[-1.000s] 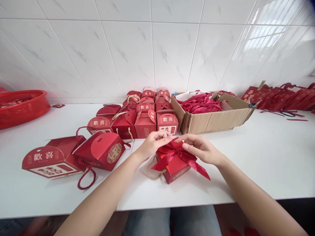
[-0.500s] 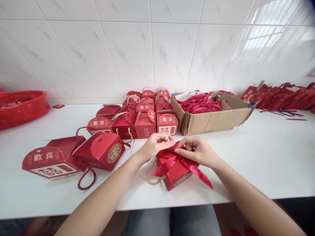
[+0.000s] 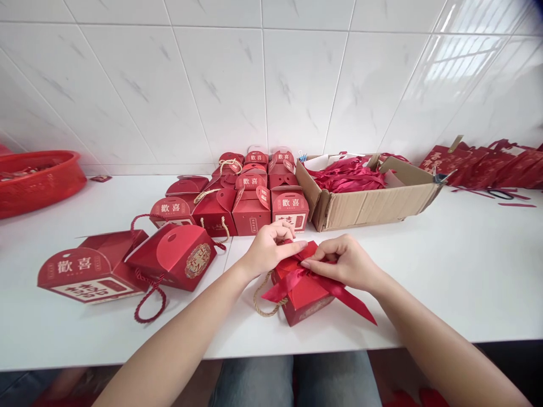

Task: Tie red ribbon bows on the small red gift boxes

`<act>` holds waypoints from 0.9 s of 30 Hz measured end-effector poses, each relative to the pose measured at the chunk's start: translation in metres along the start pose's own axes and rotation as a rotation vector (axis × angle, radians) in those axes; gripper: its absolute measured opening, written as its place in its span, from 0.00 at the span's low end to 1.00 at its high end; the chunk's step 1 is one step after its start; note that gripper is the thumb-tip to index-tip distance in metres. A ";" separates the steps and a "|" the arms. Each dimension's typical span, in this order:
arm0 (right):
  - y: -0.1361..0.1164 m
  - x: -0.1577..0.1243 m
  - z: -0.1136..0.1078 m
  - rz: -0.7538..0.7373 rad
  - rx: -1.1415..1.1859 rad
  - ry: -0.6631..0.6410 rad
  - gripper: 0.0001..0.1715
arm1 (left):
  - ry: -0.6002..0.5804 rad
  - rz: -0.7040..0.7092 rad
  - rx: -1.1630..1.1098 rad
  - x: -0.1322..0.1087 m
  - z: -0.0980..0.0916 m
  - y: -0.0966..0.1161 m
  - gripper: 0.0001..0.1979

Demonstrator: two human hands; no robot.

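A small red gift box [image 3: 306,305] lies on the white table in front of me, with a twisted gold cord handle on its left side. Across its top runs a crimson satin ribbon [image 3: 285,286], gathered at the middle, its two tails spreading left and right. My left hand [image 3: 274,247] is closed at the far left of the box top, thumb and fingers on a part of the ribbon. With thumb and forefinger, my right hand [image 3: 345,262] pinches the ribbon near its middle. The fingers hide much of the knot area.
Red boxes [image 3: 250,209] stand in rows by the tiled wall. A cardboard box [image 3: 373,208] of ribbons is right of them. Two red boxes [image 3: 95,265] with cord handles lie left. A red basket [image 3: 42,186], more red packaging [image 3: 487,167] and scissors [image 3: 497,194] sit farther out.
My left hand has shifted slightly and its thumb reaches farther right. The right hand has moved a little right, still pinching; the right ribbon tail extends farther out. The view has shifted slightly.
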State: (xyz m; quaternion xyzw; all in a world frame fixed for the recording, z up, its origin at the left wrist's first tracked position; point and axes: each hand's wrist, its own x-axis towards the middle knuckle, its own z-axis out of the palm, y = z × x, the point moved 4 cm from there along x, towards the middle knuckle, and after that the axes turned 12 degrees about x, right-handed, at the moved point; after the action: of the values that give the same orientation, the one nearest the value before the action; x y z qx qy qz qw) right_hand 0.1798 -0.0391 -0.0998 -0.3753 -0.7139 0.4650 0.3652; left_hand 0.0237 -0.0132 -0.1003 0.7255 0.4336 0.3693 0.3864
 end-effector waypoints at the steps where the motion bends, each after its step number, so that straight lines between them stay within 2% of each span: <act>1: 0.000 0.000 0.000 -0.001 -0.003 0.003 0.18 | 0.007 -0.002 0.004 0.000 0.000 0.000 0.18; 11: -0.002 -0.002 0.000 -0.064 -0.069 0.017 0.18 | 0.010 -0.114 0.083 0.000 -0.001 -0.003 0.22; 18: -0.005 -0.003 -0.003 -0.069 0.006 0.031 0.16 | -0.195 -0.189 -0.048 -0.003 0.002 -0.005 0.21; 21: -0.010 -0.004 -0.006 -0.204 0.018 0.124 0.18 | -0.233 -0.208 -0.140 -0.004 0.005 -0.003 0.21; 24: -0.012 -0.006 -0.022 -0.352 0.023 0.230 0.21 | -0.228 -0.234 -0.242 -0.006 0.007 -0.002 0.21; 26: -0.006 -0.005 -0.037 -0.368 0.070 0.109 0.22 | -0.213 -0.204 -0.263 -0.006 0.007 -0.001 0.22; 27: -0.002 -0.005 -0.043 -0.340 0.101 -0.026 0.28 | -0.188 -0.176 -0.251 -0.006 0.005 0.000 0.22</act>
State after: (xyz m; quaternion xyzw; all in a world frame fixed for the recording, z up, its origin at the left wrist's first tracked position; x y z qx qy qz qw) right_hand 0.2194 -0.0275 -0.0860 -0.2244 -0.7474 0.4366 0.4476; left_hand 0.0263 -0.0199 -0.1038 0.6619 0.4080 0.3159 0.5437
